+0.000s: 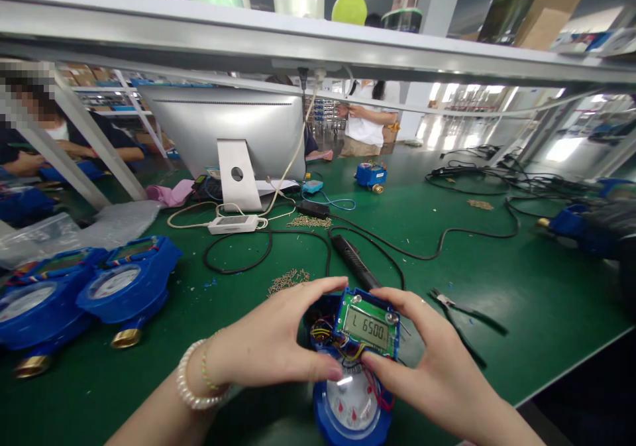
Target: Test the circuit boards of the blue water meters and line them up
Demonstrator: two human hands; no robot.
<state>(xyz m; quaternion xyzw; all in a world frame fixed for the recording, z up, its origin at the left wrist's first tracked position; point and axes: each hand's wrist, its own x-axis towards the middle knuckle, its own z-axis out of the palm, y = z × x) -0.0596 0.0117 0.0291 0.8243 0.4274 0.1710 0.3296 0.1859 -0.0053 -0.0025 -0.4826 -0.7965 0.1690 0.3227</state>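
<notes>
The nearest meter (326,423) looks like glossy blue plastic, its dial cover (354,403) clear and shiny; the green circuit board (371,305) carries a smooth, flat display (366,329). The bench (497,257) is smooth green with a soft sheen. On the 2 meters (149,290) at left, the brass-coloured fittings (127,337) are shiny, threaded metal. The corded tool (355,264) appears matt black plastic, the monitor (189,131) back satin silver, the bag (119,224) crinkled clear plastic. The bracelet (183,381) has smooth, pearly beads, the loose screws (308,222) metallic.
</notes>
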